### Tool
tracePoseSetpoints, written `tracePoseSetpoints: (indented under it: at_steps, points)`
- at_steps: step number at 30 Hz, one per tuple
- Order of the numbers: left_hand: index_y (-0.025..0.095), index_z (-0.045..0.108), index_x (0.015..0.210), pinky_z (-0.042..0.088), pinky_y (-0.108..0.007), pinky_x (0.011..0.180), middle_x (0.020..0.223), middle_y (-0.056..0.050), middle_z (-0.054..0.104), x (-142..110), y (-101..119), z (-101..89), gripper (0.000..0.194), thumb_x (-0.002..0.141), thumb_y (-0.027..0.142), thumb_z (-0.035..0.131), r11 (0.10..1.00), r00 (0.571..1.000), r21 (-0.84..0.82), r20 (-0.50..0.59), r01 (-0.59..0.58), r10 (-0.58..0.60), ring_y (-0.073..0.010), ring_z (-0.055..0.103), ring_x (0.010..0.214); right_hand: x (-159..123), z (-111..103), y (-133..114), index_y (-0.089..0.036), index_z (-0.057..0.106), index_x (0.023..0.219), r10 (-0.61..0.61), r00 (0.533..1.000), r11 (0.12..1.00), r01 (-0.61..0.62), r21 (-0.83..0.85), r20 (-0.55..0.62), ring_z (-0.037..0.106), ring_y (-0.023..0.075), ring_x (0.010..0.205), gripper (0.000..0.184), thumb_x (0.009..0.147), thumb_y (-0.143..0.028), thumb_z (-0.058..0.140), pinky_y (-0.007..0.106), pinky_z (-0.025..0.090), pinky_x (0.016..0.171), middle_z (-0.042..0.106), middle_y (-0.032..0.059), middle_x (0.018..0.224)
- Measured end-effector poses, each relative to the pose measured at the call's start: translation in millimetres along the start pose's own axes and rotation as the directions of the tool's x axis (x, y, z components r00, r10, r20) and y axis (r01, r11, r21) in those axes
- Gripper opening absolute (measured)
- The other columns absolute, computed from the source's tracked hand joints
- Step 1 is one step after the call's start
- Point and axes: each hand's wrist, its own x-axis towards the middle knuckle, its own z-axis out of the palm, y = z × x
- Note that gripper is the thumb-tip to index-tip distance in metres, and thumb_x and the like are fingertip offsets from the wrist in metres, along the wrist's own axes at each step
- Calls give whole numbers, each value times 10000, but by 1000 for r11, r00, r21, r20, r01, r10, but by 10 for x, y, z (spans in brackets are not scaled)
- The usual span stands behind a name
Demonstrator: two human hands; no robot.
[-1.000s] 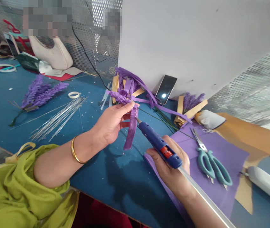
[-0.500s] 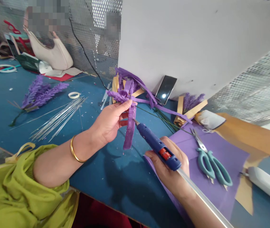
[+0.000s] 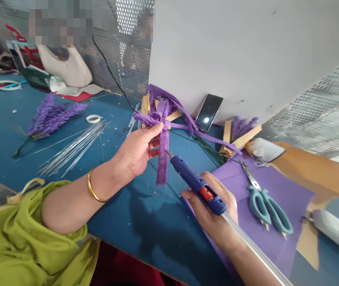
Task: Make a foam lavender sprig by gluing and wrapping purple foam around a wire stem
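Note:
My left hand (image 3: 136, 153) pinches the top of a fringed purple paper strip (image 3: 163, 161) that hangs down over the blue table (image 3: 23, 155). A thin wire stem with purple fringe wound on it (image 3: 145, 118) runs from my fingers to the upper left. My right hand (image 3: 214, 210) is wrapped round a blue glue gun (image 3: 197, 184) with a clear glue stick coming out of its back. The gun's metal tip touches the strip just below my left thumb.
Teal scissors (image 3: 266, 204) lie on a purple paper sheet (image 3: 279, 238) at right. A bundle of silver wires (image 3: 74, 149), finished purple flower sprigs (image 3: 48, 117), a tape roll (image 3: 93, 118) and a phone (image 3: 208, 112) leaning on a white board lie around. Another person sits beyond the mesh at upper left.
The glue gun's tip has slid a little up and left along the hanging strip. My left hand has lifted the strip slightly.

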Motion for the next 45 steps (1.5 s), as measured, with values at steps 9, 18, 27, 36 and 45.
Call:
tracePoseSetpoints:
  at_steps: [9,18,27,36,45]
  points:
    - [151,680,809,411,-216,489,719,14,621,27,9,-17,129,847,270,711,1000,998,-19,-54,9,-10,-80,541,558,-1,12,11,-225,383,715,-4,1000,1000,4,-5,6,385,90,535,336,907,-327,639,232,322,507,402,-52,671]
    - [147,656,796,435,-203,473,662,23,615,43,37,7,116,878,224,684,993,992,-99,-103,66,-76,-61,536,497,1,23,11,-221,422,711,25,999,1000,-25,-8,22,405,93,537,316,896,-358,638,233,340,508,438,-47,673]
    - [158,648,756,400,-187,462,631,28,609,60,66,-12,138,855,237,703,994,988,-102,-147,27,-42,-53,513,480,20,138,206,-167,662,872,574,817,732,-537,420,45,528,150,547,400,878,-561,592,274,409,524,587,6,590]
    - [137,755,818,409,-210,523,703,-29,642,-76,-1,31,176,818,311,728,991,998,128,43,48,-54,-99,555,590,169,192,474,-141,684,814,767,460,136,-797,588,447,661,138,589,346,758,-478,743,217,500,488,740,92,799]
    - [155,777,814,454,-251,553,714,-45,656,-127,-12,32,160,826,304,721,975,982,222,176,24,-65,-129,594,601,166,-769,768,-173,700,638,574,424,650,-756,-76,701,641,163,494,254,778,-383,730,252,471,431,692,66,598]
